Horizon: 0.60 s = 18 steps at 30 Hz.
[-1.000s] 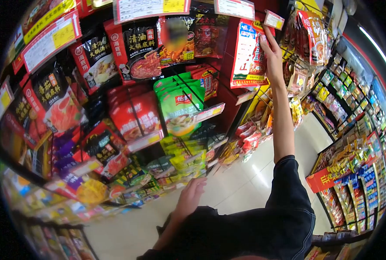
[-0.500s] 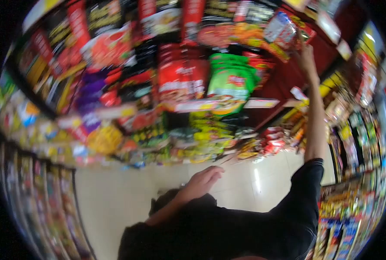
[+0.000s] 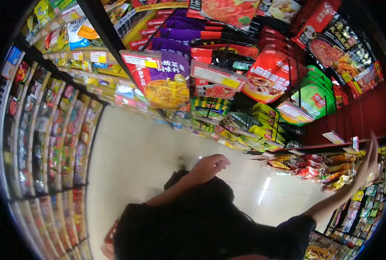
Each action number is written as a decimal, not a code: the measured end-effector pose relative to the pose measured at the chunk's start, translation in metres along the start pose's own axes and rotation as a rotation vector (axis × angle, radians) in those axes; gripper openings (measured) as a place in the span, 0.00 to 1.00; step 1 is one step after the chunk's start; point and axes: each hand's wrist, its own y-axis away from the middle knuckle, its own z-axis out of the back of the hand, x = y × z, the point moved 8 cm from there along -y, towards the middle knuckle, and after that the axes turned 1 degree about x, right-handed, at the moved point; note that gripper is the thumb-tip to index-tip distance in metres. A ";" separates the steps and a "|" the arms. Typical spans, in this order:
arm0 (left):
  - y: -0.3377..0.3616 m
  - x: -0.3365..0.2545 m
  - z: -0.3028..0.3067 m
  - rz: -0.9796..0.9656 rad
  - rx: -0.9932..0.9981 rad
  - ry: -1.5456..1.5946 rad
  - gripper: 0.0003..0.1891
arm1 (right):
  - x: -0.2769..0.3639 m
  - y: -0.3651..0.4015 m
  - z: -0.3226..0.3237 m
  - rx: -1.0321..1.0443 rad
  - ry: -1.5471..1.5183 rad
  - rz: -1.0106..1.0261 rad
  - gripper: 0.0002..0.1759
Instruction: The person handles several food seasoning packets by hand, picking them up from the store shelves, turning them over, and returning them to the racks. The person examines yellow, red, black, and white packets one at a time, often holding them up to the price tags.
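Observation:
My left hand (image 3: 210, 168) hangs over the floor in front of my black shirt, its fingers loosely curled and a little apart, with nothing visible in them. On the far right, my right hand (image 3: 370, 158) is held up with its fingers stretched out, and no item shows in it. It is beside the price tags (image 3: 333, 138) along the dark red shelf. Above and left of it are a green seasoning pouch (image 3: 316, 99), a red pouch (image 3: 269, 76) and a black-and-red packet (image 3: 342, 50), all on the rack.
A purple-and-red packet (image 3: 167, 89) hangs at the rack's front, behind a price label. To the left stands a tall shelf (image 3: 50, 130) of small packs. Pale floor tiles (image 3: 128, 151) lie below. More bagged goods (image 3: 308, 167) fill lower shelves at the right.
My right hand has come down and away from the packet it was reaching to at the upper right. The view has turned, bringing more left shelving in. My left hand stays low.

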 end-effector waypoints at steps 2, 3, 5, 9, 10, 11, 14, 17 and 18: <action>0.004 0.011 0.023 0.046 -0.068 0.083 0.09 | 0.034 0.063 0.001 -0.044 -0.235 -0.148 0.20; 0.006 0.009 0.035 0.071 -0.101 0.096 0.10 | 0.029 0.094 -0.003 0.010 -0.357 0.009 0.17; 0.003 0.002 0.055 0.100 -0.160 0.053 0.10 | 0.083 0.137 -0.036 0.249 -0.627 0.096 0.12; -0.011 0.001 0.076 0.017 -0.211 0.098 0.08 | 0.160 0.176 -0.112 0.323 -0.932 -0.120 0.11; -0.014 0.009 0.074 0.028 -0.200 0.115 0.08 | 0.179 0.177 -0.124 0.335 -0.993 -0.249 0.10; -0.017 0.022 0.073 0.035 -0.187 0.129 0.08 | 0.207 0.167 -0.128 0.412 -0.928 -0.213 0.10; -0.022 0.034 0.064 0.098 -0.087 0.141 0.07 | 0.243 0.121 -0.117 0.373 -0.769 -0.021 0.10; -0.017 0.076 0.031 0.046 0.035 0.178 0.08 | 0.266 0.064 -0.105 0.209 -0.694 0.150 0.10; -0.015 0.090 0.020 0.053 0.078 0.213 0.09 | 0.275 0.040 -0.108 0.257 -0.687 0.156 0.11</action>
